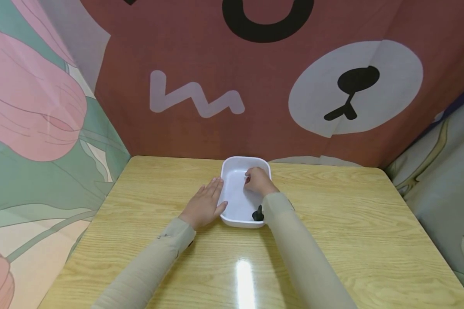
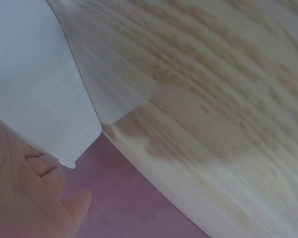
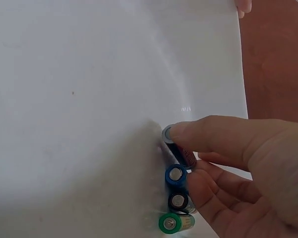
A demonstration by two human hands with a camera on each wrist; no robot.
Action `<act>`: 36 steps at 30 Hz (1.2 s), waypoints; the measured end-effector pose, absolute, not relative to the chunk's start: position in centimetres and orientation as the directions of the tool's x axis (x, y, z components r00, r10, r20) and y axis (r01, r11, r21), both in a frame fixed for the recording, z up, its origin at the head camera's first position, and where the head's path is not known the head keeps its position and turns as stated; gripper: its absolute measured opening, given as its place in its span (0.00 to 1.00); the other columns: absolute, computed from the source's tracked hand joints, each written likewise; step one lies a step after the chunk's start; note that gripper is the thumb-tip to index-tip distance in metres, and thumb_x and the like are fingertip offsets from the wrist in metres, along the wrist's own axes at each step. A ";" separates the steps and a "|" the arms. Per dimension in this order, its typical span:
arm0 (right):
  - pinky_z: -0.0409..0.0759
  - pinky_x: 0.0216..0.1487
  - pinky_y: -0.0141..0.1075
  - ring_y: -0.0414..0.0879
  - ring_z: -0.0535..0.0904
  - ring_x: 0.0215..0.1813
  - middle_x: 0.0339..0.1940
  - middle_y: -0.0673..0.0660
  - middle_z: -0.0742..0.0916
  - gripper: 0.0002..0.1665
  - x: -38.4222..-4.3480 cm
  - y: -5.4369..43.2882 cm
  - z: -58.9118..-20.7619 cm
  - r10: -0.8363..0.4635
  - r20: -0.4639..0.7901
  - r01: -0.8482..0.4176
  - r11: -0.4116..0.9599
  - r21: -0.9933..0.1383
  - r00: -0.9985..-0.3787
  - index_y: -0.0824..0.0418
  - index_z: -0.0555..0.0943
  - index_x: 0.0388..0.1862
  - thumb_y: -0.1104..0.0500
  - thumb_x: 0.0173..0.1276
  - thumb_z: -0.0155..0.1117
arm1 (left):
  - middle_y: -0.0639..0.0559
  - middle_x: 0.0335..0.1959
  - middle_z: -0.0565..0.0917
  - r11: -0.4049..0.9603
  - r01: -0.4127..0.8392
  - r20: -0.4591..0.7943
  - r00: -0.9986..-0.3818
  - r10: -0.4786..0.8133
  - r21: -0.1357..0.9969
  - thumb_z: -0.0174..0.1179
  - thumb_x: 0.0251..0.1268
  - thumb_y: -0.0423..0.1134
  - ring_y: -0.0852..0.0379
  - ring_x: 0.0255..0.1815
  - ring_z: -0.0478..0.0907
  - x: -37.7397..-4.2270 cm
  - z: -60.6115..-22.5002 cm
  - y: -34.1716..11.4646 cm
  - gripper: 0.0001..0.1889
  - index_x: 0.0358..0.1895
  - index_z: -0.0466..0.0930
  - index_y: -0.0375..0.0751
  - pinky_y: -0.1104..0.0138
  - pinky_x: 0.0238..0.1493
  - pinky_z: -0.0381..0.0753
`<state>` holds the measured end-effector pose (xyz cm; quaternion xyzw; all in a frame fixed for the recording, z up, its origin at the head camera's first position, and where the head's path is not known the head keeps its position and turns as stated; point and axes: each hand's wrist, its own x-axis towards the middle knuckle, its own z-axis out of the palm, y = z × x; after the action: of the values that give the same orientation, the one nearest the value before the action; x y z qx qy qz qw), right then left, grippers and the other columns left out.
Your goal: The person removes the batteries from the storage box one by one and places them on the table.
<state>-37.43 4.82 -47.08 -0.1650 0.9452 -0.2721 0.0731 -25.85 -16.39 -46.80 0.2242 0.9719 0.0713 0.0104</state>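
Observation:
A white tray stands on the wooden table. Inside it, toward the far end, my right hand pinches a dark and red battery between thumb and fingers. Right below that one, in the right wrist view, a blue battery, a dark-rimmed battery and a green battery lie side by side along the tray's edge. My left hand lies against the tray's left side with fingers extended, fingertips at the rim. The left wrist view shows its curved fingers beside the tray wall.
A small black object sits in the tray's near right corner, partly behind the right sleeve. The wooden table extends on both sides of the tray. Patterned cloth hangs along the table's far edge.

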 end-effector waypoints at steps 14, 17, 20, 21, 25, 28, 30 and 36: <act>0.81 0.51 0.42 0.49 0.81 0.43 0.38 0.58 0.89 0.21 -37.1 4.9 -46.7 -0.328 -0.059 -0.214 0.732 -0.647 -0.943 0.70 0.86 0.50 0.63 0.58 0.78 | 0.39 0.82 0.48 0.894 0.427 -0.006 -0.902 0.431 0.136 0.37 0.82 0.57 0.45 0.83 0.45 -26.1 -47.2 -16.4 0.39 0.81 0.45 0.30 0.48 0.79 0.52; 0.81 0.51 0.42 0.49 0.80 0.44 0.40 0.59 0.88 0.23 -37.0 4.9 -46.6 -0.332 -0.038 -0.228 0.723 -0.652 -0.942 0.70 0.86 0.51 0.62 0.58 0.79 | 0.40 0.83 0.48 0.897 0.424 -0.007 -0.903 0.429 0.126 0.36 0.82 0.58 0.45 0.83 0.44 -26.2 -47.4 -16.4 0.39 0.81 0.44 0.31 0.49 0.79 0.52; 0.80 0.50 0.41 0.50 0.80 0.43 0.40 0.60 0.88 0.25 -36.9 5.0 -46.4 -0.339 -0.019 -0.246 0.717 -0.652 -0.940 0.71 0.86 0.52 0.61 0.57 0.79 | 0.40 0.83 0.48 0.897 0.424 -0.004 -0.904 0.428 0.123 0.36 0.81 0.58 0.46 0.83 0.44 -26.3 -47.5 -16.4 0.39 0.81 0.45 0.31 0.49 0.79 0.51; 0.80 0.49 0.41 0.50 0.80 0.43 0.40 0.60 0.87 0.25 -36.9 5.0 -46.4 -0.341 -0.016 -0.249 0.717 -0.652 -0.940 0.71 0.86 0.52 0.60 0.57 0.79 | 0.40 0.83 0.48 0.897 0.425 -0.003 -0.903 0.429 0.124 0.36 0.81 0.58 0.46 0.83 0.44 -26.3 -47.5 -16.4 0.40 0.81 0.45 0.31 0.49 0.79 0.51; 0.80 0.49 0.41 0.51 0.79 0.44 0.41 0.60 0.87 0.26 -36.7 5.0 -46.1 -0.340 -0.018 -0.244 0.709 -0.661 -0.940 0.70 0.85 0.53 0.60 0.57 0.79 | 0.40 0.83 0.48 0.895 0.427 -0.008 -0.902 0.431 0.131 0.36 0.81 0.59 0.46 0.83 0.45 -26.2 -47.4 -16.4 0.40 0.81 0.45 0.31 0.48 0.79 0.52; 0.80 0.50 0.42 0.51 0.79 0.45 0.42 0.60 0.87 0.26 -36.6 5.1 -46.0 -0.345 0.005 -0.261 0.700 -0.664 -0.939 0.70 0.85 0.53 0.60 0.57 0.80 | 0.39 0.83 0.49 0.893 0.428 -0.009 -0.901 0.433 0.139 0.37 0.81 0.58 0.45 0.83 0.45 -26.2 -47.3 -16.3 0.40 0.81 0.45 0.31 0.48 0.79 0.52; 0.80 0.51 0.42 0.51 0.79 0.46 0.42 0.61 0.87 0.27 -36.6 5.2 -45.8 -0.351 0.028 -0.280 0.693 -0.664 -0.936 0.70 0.85 0.54 0.60 0.57 0.80 | 0.39 0.82 0.49 0.892 0.428 -0.008 -0.901 0.434 0.145 0.38 0.81 0.58 0.45 0.83 0.45 -26.1 -47.2 -16.3 0.40 0.81 0.45 0.30 0.48 0.79 0.52; 0.83 0.48 0.42 0.52 0.80 0.46 0.43 0.62 0.88 0.28 -36.5 5.3 -45.1 -0.356 0.061 -0.298 0.665 -0.685 -0.932 0.71 0.84 0.56 0.61 0.57 0.80 | 0.39 0.83 0.49 0.894 0.425 -0.008 -0.903 0.430 0.143 0.36 0.81 0.58 0.45 0.83 0.45 -26.0 -47.2 -16.3 0.39 0.81 0.45 0.31 0.49 0.79 0.51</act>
<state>-36.54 5.30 -45.13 -0.1796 0.9114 -0.3681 0.0393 -26.04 -16.30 -47.19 0.2197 0.9729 0.0691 0.0199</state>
